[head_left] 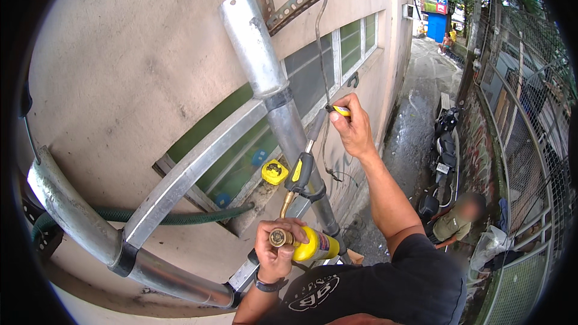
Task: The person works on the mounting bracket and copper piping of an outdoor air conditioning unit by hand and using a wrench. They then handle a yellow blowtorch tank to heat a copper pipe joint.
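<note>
A black shirt (pixel 385 283) with pale print fills much of the lower edge. In front of it the left hand (pixel 269 251), a dark band (pixel 268 284) round its wrist, is clamped on the brass head (pixel 281 238) of a tilted yellow gas cylinder (pixel 316 245). From the head a bent brass tube (pixel 286 206) rises to a black and yellow torch handle (pixel 300 171), whose nozzle (pixel 316 123) slants up toward the right hand (pixel 354 127). That hand pinches a small yellow, dark-tipped lighter (pixel 342 110) between thumb and fingers, just beside the nozzle's upper end; whether the two touch, I cannot tell.

Past the torch, a metal pipe (pixel 253 48) with a dark collar (pixel 277 98) stands upright, joined by a square metal bar (pixel 192 171) to a bent pipe (pixel 72 210) at left. Behind them, a yellow tape measure (pixel 275 172) sits by the outer edge of the window ledge (pixel 245 219), and a green hose (pixel 180 215) ends near the ledge's corner. A thin cable (pixel 322 36) hangs before the beige wall (pixel 144 36).

Farther right, a person (pixel 456 225) with a blurred face and a parked motorcycle (pixel 444 144) are along the right edge of the alley (pixel 415 96), beside a mesh fence (pixel 521 114). A blue structure (pixel 436 27) stands at its far end.
</note>
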Tool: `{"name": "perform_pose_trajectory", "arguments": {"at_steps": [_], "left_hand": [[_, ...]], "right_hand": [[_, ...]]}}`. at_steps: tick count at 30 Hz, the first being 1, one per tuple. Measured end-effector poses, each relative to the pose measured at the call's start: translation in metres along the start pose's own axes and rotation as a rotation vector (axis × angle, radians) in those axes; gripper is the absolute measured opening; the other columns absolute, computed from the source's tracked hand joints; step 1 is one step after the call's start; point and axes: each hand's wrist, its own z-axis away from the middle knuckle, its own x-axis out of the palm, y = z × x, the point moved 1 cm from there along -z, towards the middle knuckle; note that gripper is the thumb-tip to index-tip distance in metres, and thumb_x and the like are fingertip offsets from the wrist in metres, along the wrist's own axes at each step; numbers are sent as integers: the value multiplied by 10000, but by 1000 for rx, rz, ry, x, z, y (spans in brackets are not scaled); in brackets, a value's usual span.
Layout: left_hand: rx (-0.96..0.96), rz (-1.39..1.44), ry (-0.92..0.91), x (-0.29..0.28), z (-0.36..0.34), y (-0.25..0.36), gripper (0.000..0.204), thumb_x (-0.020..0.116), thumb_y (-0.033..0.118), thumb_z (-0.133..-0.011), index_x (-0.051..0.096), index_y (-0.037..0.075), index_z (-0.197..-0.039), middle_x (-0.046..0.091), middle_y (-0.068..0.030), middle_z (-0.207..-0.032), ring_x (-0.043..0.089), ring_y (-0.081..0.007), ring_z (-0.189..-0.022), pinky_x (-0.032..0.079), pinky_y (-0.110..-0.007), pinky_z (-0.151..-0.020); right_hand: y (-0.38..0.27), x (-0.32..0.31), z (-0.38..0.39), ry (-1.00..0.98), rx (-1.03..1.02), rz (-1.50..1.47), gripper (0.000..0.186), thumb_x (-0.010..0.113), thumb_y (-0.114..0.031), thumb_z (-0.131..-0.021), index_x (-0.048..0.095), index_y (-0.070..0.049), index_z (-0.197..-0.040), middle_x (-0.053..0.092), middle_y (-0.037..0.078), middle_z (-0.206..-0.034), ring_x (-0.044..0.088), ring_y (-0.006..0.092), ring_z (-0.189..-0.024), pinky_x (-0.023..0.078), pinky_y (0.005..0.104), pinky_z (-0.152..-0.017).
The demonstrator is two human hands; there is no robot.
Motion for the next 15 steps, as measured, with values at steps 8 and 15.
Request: {"name": "perform_pose_trajectory", "arguments": {"at_steps": [8, 15], "left_hand": [[-17, 17, 8, 0, 1, -2, 498, 723, 445, -969, 458, 49, -1112, 644, -111, -861, 667, -220, -787, 518, -511, -951], [-26, 32, 11, -3, 1, -2, 499, 725, 450, -966, 456, 57, -1116, 642, -112, -857, 664, -220, -784, 518, -515, -948]], "right_hand": [[-1, 1, 2, 16, -64, 46, 490, 665, -469, -968, 544, -1, -1046, 651, 158, -908, 662, 287, -842, 530, 388, -785], [6, 2, 5, 6, -17, 14, 527, 652, -507, -973, 539, -2, -1072, 651, 154, -923, 649, 273, -847, 524, 375, -792]]}}
